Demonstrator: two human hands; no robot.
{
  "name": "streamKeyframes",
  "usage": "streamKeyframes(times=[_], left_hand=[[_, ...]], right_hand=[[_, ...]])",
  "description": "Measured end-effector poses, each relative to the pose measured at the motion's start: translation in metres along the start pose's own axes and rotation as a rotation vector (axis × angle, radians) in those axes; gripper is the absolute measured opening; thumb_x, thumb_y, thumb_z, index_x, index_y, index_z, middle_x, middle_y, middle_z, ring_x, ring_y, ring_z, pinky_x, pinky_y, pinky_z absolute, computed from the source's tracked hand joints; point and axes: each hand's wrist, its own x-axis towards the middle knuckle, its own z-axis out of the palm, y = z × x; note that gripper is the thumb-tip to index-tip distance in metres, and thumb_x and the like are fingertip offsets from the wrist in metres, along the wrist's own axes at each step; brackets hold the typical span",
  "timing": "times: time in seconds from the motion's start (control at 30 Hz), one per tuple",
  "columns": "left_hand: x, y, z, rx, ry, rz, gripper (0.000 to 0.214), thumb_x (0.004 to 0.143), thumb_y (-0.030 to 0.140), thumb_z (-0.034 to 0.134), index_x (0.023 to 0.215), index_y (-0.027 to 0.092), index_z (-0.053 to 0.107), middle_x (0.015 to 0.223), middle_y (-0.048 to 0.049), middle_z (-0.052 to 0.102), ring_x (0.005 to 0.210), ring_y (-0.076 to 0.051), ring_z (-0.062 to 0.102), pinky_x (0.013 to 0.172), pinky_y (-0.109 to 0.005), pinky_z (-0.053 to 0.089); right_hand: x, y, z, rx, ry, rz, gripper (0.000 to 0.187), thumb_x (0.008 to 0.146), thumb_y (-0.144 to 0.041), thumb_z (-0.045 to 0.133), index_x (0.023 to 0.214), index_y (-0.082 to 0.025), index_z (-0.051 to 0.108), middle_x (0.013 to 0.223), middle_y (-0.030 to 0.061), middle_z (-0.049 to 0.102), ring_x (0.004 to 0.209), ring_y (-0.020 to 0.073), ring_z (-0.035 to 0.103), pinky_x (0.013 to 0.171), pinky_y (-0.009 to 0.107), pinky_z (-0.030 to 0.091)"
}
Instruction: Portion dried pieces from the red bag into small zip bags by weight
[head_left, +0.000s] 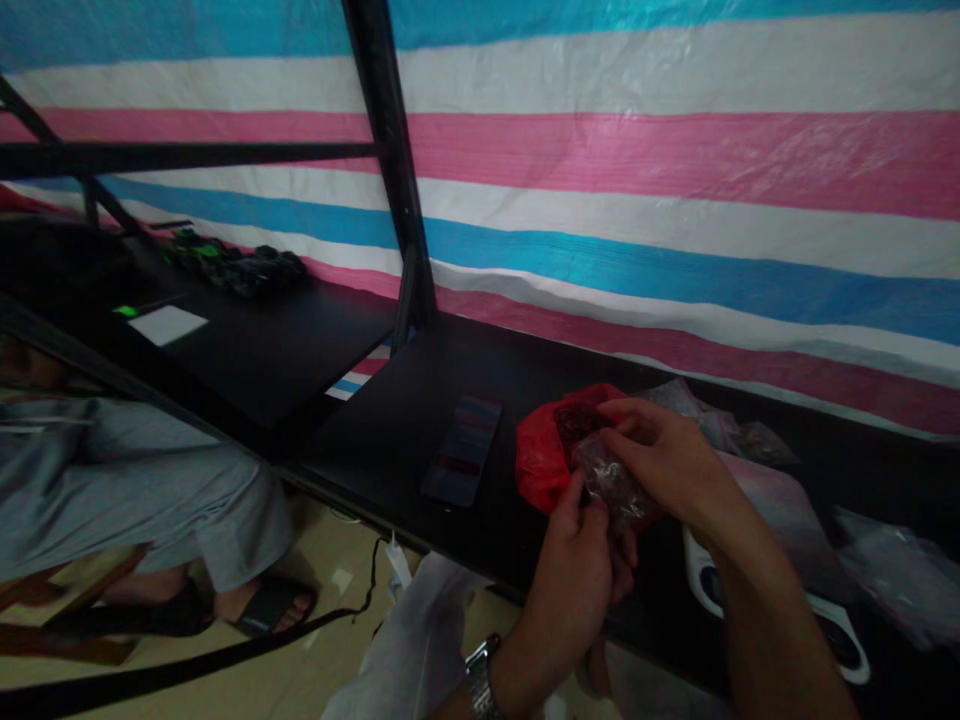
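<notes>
My left hand (581,560), with a metal watch on its wrist, pinches a small clear plastic bag (611,480) from below. Small brownish contents show through the bag. My right hand (664,455) is at the bag's upper edge, thumb and fingers closed together there; whether they also grip some small piece I cannot make out. Behind the clear bag sits a crumpled red plastic bag (538,455), its mouth open, with dark reddish-brown small items (581,420) inside. My hands partly cover the red bag's right side.
A phone (463,450) lies left of the red bag on the black table (390,430). A white device (784,520), filled clear bags (750,435) and flat clear bags (900,570) are at right. A black post (397,170) stands behind. Another person's legs (172,490) are at left.
</notes>
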Motion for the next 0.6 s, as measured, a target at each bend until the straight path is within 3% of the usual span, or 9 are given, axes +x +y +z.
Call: streamKeyframes(times=[0.27,0.4,0.5,0.6], left_hand=[[-0.001,0.004,-0.005,0.068,-0.009,-0.026,0.082,0.094,0.054,0.063,0.163,0.017,0.039,0.057,0.0085,0.052,0.042,-0.009,0.038,0.044,-0.02,0.025],[-0.001,-0.002,-0.011,0.182,0.013,0.078,0.069,0.101,0.046,0.055,0.162,0.018,0.044,0.069,0.002,0.064,0.052,-0.012,0.054,0.05,-0.021,0.039],[-0.004,-0.001,-0.016,0.399,0.057,0.31,0.056,0.105,0.037,0.05,0.16,0.023,0.051,0.109,-0.0099,0.078,0.092,-0.019,0.075,0.08,-0.029,0.057],[-0.005,0.003,-0.02,0.631,0.072,0.473,0.056,0.107,0.028,0.044,0.163,0.03,0.046,0.143,-0.011,0.071,0.127,-0.023,0.071,0.109,-0.04,0.053]], right_hand=[[0.0,0.005,0.002,0.044,-0.038,-0.035,0.024,0.078,-0.022,0.068,0.101,-0.021,0.076,0.07,0.0008,0.073,0.063,0.0195,0.07,0.057,0.029,0.05],[-0.002,0.012,-0.005,0.132,-0.081,-0.03,0.027,0.079,-0.029,0.072,0.105,-0.022,0.076,0.074,0.0018,0.076,0.067,0.0213,0.072,0.059,0.03,0.053],[-0.007,0.019,-0.02,0.226,-0.151,-0.048,0.035,0.079,-0.039,0.079,0.111,-0.024,0.076,0.083,0.0031,0.08,0.075,0.0222,0.075,0.065,0.03,0.057],[-0.013,0.022,-0.035,0.257,-0.183,-0.087,0.038,0.079,-0.048,0.083,0.108,-0.024,0.078,0.093,0.0053,0.082,0.085,0.0226,0.077,0.073,0.03,0.059]])
